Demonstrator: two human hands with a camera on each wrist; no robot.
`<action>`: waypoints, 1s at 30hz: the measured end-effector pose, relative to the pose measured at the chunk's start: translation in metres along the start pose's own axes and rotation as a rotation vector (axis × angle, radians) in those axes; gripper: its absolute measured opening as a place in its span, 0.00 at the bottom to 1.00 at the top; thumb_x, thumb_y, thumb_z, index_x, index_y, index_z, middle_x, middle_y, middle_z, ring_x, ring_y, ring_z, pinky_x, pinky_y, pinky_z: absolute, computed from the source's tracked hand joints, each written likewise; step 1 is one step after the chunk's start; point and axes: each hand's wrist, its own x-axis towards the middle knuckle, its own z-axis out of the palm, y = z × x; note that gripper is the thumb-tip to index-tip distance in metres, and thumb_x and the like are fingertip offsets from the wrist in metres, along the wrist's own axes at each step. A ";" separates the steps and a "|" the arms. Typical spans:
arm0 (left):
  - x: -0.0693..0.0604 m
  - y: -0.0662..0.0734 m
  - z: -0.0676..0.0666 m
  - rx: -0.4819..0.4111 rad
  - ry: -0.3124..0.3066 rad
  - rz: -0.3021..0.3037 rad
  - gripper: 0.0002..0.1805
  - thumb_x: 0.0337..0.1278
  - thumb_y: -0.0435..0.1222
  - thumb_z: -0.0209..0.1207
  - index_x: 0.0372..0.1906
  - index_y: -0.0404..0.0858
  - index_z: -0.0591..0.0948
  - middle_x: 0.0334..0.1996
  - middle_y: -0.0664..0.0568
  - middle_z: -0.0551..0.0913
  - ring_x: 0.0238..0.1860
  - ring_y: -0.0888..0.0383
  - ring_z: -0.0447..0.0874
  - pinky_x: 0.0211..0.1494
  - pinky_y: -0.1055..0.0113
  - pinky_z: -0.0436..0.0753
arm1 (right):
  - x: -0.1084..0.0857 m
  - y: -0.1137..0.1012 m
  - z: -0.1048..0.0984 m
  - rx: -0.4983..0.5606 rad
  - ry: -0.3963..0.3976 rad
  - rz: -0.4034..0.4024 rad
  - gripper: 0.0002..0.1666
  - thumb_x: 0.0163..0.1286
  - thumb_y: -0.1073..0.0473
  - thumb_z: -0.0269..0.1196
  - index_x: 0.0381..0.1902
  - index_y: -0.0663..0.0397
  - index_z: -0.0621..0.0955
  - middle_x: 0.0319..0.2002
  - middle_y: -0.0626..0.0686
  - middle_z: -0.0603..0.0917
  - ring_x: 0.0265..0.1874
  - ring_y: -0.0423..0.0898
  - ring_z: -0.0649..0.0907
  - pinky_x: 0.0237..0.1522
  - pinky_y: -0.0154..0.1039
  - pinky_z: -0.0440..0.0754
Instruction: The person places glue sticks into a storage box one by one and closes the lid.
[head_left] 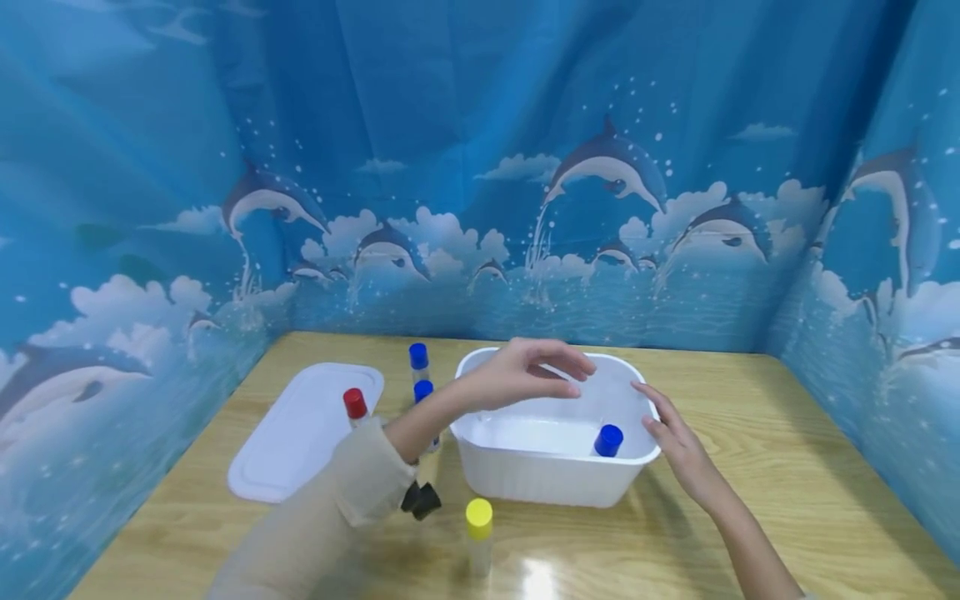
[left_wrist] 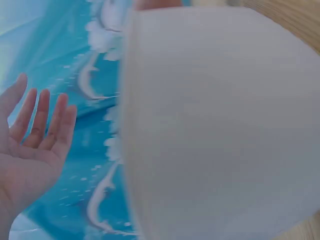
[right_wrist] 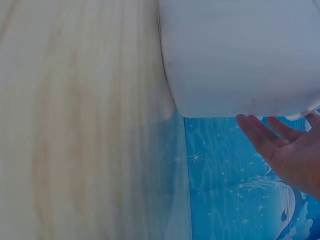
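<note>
A white rectangular tub stands on the table with its mouth up. Inside, near its front right corner, a blue-capped tube shows its cap above the rim. My left hand hovers over the tub's opening, fingers extended and thumb apart, holding nothing; the left wrist view shows its bare palm beside the tub's wall. At the tub's right end, my right hand has its fingertips at the rim, fingers fairly straight. In the right wrist view, the right hand's fingers meet the tub's edge.
Left of the tub stand two blue-capped tubes and a red-capped tube, partly behind my left sleeve. A white lid lies farther left. In front are a yellow-capped tube and a small black object. A dolphin-print curtain surrounds the table.
</note>
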 end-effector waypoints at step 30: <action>-0.170 -0.045 0.042 -0.187 0.209 -0.129 0.25 0.51 0.30 0.62 0.56 0.33 0.72 0.53 0.42 0.74 0.53 0.53 0.73 0.57 0.58 0.72 | 0.000 -0.002 0.002 -0.012 0.010 -0.027 0.25 0.74 0.62 0.42 0.66 0.63 0.58 0.66 0.66 0.54 0.62 0.66 0.56 0.58 0.58 0.60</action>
